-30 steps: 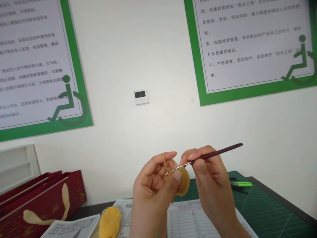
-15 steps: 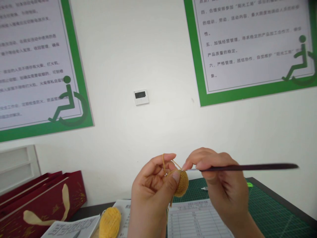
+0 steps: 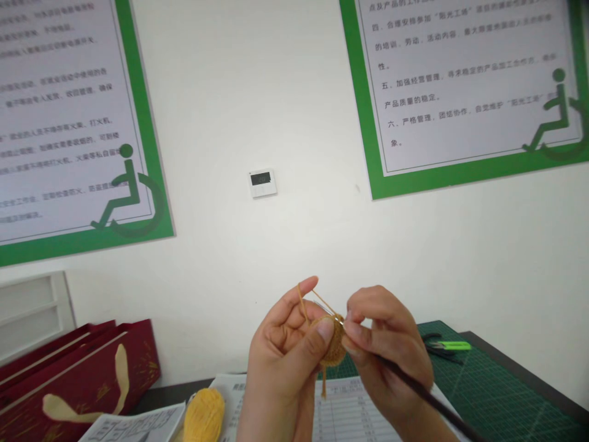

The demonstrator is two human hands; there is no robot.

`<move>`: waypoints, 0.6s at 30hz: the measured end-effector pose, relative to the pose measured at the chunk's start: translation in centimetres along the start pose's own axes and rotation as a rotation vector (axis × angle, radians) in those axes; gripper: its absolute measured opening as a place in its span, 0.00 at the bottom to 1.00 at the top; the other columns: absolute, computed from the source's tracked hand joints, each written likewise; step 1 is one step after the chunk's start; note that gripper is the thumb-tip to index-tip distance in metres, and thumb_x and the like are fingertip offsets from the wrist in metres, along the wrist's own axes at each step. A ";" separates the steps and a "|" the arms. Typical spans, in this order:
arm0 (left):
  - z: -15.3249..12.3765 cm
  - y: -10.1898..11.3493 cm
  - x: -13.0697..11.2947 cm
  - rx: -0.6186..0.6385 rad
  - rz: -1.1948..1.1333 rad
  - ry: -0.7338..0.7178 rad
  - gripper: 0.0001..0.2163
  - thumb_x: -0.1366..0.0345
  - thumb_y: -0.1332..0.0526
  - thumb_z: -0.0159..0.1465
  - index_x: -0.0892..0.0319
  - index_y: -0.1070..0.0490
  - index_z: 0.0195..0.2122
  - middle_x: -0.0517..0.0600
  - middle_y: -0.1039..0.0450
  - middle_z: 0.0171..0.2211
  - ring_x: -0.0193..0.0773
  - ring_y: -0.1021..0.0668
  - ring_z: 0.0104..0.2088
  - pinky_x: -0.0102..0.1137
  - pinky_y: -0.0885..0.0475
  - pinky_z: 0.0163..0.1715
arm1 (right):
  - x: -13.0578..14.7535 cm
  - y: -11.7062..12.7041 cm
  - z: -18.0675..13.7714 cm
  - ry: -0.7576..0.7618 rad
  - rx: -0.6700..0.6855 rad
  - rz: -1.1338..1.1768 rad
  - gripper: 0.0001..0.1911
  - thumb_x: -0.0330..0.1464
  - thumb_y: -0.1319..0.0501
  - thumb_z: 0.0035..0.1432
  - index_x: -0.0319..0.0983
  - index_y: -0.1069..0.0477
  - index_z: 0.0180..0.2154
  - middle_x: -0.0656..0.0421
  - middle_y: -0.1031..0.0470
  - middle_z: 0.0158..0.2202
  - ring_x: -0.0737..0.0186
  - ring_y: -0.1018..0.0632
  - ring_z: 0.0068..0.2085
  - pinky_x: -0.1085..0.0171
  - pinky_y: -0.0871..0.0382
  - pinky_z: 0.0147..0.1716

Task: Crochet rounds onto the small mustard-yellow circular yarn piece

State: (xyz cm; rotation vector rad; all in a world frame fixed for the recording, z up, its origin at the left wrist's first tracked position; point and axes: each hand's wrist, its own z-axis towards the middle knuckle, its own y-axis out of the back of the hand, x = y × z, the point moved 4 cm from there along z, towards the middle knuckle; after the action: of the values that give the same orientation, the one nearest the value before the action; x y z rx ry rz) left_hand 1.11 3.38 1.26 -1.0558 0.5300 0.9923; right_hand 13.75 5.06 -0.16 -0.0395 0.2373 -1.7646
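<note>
Between thumb and fingers, my left hand [image 3: 289,344] pinches a small round mustard-coloured crochet piece [image 3: 335,350]. A strand of yarn [image 3: 324,301] loops over its raised index finger and runs down to the piece's upper edge. My right hand [image 3: 389,350] is closed around a crochet hook with a dark handle [image 3: 423,393], which slants down to the lower right. The hook's metal tip passes through the top edge of the piece, under the strand. A short yarn tail [image 3: 323,383] hangs below the piece.
A yellow yarn ball [image 3: 204,414] lies left of my hands beside printed papers [image 3: 138,423]. Dark red gift bags [image 3: 83,374] stand at the far left. On the green cutting mat [image 3: 497,380] are black-handled pliers [image 3: 435,347] and a bright green tool [image 3: 455,345]. A wall rises behind.
My right hand has turned, so the hook's handle swings from level to slanting down right. The metal tip now reaches through the piece's edge. My left index finger is raised slightly higher.
</note>
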 end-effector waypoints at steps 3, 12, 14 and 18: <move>-0.4 -0.3 -0.2 -0.035 0.199 -0.200 0.22 0.71 0.27 0.56 0.55 0.22 0.52 0.47 0.24 0.30 0.33 0.22 0.28 0.25 0.26 0.30 | 0.9 -0.2 -0.3 0.138 -0.049 -0.271 0.16 0.19 0.37 0.55 0.46 0.27 0.41 0.60 0.24 0.31 0.60 0.24 0.30 0.58 0.27 0.28; -0.8 -0.9 -0.9 -0.008 0.213 -0.267 0.21 0.73 0.30 0.59 0.54 0.25 0.54 0.46 0.26 0.29 0.31 0.27 0.26 0.25 0.31 0.24 | -0.1 1.1 0.1 -0.522 -0.154 0.104 0.05 0.31 0.43 0.68 0.41 0.29 0.37 0.61 0.30 0.28 0.65 0.30 0.28 0.65 0.35 0.27; -0.6 -0.6 -1.0 -0.007 0.162 -0.222 0.21 0.73 0.29 0.57 0.54 0.23 0.52 0.46 0.26 0.29 0.30 0.28 0.25 0.23 0.34 0.23 | -1.2 0.3 0.0 -0.843 -0.165 0.411 0.14 0.39 0.42 0.69 0.41 0.32 0.31 0.63 0.35 0.24 0.67 0.34 0.25 0.66 0.39 0.26; -0.3 -0.5 -0.8 0.004 0.102 -0.183 0.19 0.73 0.27 0.56 0.55 0.21 0.49 0.47 0.25 0.28 0.31 0.26 0.26 0.23 0.33 0.23 | -1.7 -2.3 -0.3 -1.164 -0.080 0.893 0.21 0.46 0.36 0.63 0.40 0.38 0.26 0.64 0.37 0.24 0.68 0.37 0.25 0.68 0.38 0.27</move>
State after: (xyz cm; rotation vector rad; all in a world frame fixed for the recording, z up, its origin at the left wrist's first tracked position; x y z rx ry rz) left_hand 1.21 2.65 2.00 -0.9308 0.4384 1.1647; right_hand 11.87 7.17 0.14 -0.8525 -0.4702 -0.6406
